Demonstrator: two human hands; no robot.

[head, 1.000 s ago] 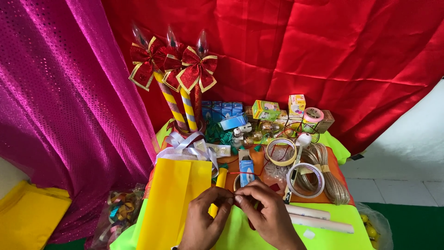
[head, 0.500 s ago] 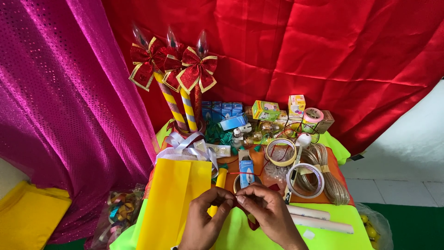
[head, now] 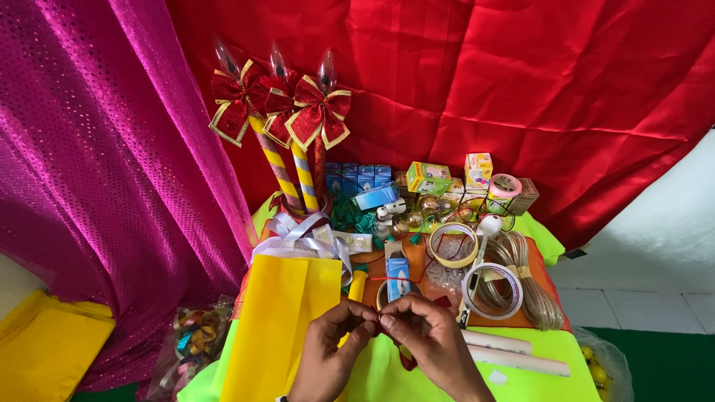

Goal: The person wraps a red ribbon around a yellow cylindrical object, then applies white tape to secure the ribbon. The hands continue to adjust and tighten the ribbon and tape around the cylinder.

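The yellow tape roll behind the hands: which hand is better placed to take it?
Probably the right hand. The yellow tape roll lies on its side of the table, ahead and to the right, while the left hand sits beside the yellow paper. Both hands pinch a small red piece together.

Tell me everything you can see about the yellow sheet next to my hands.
The yellow sheet is a long, smooth, matte piece that looks like paper or thin card, bright yellow, with a lengthwise fold or overlap running down its middle. It lies tilted, its top end near the white ribbon and its lower end running out of the picture's bottom edge. It rests on the lime-green table cover, just left of the left hand, which appears to overlap its right edge. It looks uncut and uncreased.
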